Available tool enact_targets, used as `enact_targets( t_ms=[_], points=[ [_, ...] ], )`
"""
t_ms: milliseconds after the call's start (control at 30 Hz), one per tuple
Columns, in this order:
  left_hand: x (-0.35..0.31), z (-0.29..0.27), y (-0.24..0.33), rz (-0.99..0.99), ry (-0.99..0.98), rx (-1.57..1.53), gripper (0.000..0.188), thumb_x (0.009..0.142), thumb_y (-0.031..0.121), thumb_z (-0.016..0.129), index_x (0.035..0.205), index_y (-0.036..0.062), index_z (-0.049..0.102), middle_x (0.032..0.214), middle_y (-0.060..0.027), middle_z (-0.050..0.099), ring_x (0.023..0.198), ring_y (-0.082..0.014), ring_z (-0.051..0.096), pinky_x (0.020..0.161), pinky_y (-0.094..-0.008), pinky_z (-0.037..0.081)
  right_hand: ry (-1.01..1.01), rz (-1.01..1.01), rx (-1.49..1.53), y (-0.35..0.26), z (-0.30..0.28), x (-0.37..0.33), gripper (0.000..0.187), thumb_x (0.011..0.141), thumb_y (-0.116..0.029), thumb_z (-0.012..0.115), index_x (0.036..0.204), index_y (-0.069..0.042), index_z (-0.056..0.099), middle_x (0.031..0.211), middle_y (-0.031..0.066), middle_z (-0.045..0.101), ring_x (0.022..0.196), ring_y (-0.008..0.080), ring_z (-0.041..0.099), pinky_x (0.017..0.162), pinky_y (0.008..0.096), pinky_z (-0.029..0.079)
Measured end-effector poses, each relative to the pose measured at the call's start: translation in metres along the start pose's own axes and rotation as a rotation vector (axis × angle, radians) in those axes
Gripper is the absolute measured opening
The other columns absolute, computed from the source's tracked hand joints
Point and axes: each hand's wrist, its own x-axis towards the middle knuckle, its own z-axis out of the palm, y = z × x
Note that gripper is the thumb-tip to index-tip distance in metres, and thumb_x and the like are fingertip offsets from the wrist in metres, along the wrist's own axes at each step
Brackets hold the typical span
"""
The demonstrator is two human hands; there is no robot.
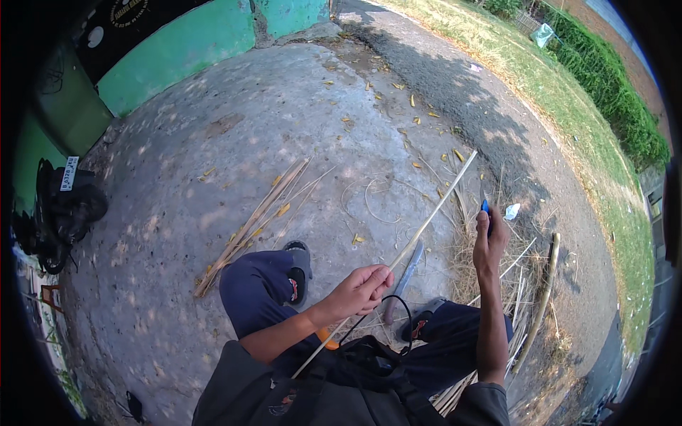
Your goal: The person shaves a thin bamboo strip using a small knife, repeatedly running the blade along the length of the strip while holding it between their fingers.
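Observation:
My left hand (364, 290) is closed around a long, thin, pale stick (433, 216), which looks like a bamboo strip. The stick slants from my lap up toward the far right. Off to the right of it, my right hand (491, 240) grips a small knife with a blue handle (485, 206), its narrow blade pointing away from me. Knife and stick are apart. On the ground between my feet lies a machete (408, 271) with a wide grey blade and a brown handle, partly behind the stick and my left hand.
A bundle of thin strips (257, 224) lies left of my knee. Shavings and more strips (522, 302) are heaped at my right, beside a thicker stick (545, 302). A motorcycle (64, 206) stands at far left, near a green wall (177, 53). Grass (568, 121) borders the right.

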Motion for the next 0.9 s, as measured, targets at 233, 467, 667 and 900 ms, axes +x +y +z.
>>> enact_targets(
  t_ms=[233, 467, 667, 900],
  points=[
    [0.008, 0.002, 0.002, -0.025, -0.021, -0.03, 0.031, 0.12, 0.035, 0.039, 0.105, 0.0109, 0.05, 0.071, 0.0081, 0.029, 0.05, -0.0009, 0.025, 0.043, -0.0217, 0.02, -0.487, -0.189, 0.073, -0.053, 0.013, -0.049, 0.023, 0.099, -0.027, 0.074, 0.102, -0.005, 0.068, 0.068, 0.0134, 0.066, 0.056, 0.0312, 0.067, 0.055, 0.0405, 0.049],
    [0.001, 0.01, -0.017, -0.077, -0.086, 0.06, 0.033, 0.12, 0.033, 0.036, 0.1, 0.01, 0.047, 0.071, 0.0072, 0.033, 0.049, -0.0016, 0.027, 0.042, -0.0221, 0.022, -0.147, 0.046, -0.149, 0.017, -0.001, 0.015, 0.032, 0.107, -0.034, 0.063, 0.099, -0.003, 0.066, 0.06, 0.0165, 0.056, 0.052, 0.0355, 0.057, 0.054, 0.0459, 0.04],
    [-0.001, 0.01, -0.015, -0.089, -0.114, 0.093, 0.029, 0.119, 0.032, 0.039, 0.103, 0.0101, 0.05, 0.07, 0.0069, 0.033, 0.049, -0.0016, 0.027, 0.042, -0.022, 0.022, 0.145, 0.209, -0.049, 0.06, -0.041, 0.037, 0.041, 0.111, -0.038, 0.058, 0.099, 0.0, 0.065, 0.063, 0.0065, 0.051, 0.057, 0.0154, 0.044, 0.056, 0.0384, 0.034],
    [0.009, 0.005, 0.003, -0.106, -0.047, 0.021, 0.031, 0.119, 0.035, 0.041, 0.103, 0.0103, 0.051, 0.069, 0.0069, 0.032, 0.047, -0.0021, 0.025, 0.041, -0.023, 0.021, -0.423, -0.242, 0.08, -0.045, 0.002, -0.043, 0.025, 0.098, -0.033, 0.075, 0.102, -0.009, 0.068, 0.072, 0.0115, 0.068, 0.059, 0.0331, 0.068, 0.054, 0.0425, 0.05]
  ],
)
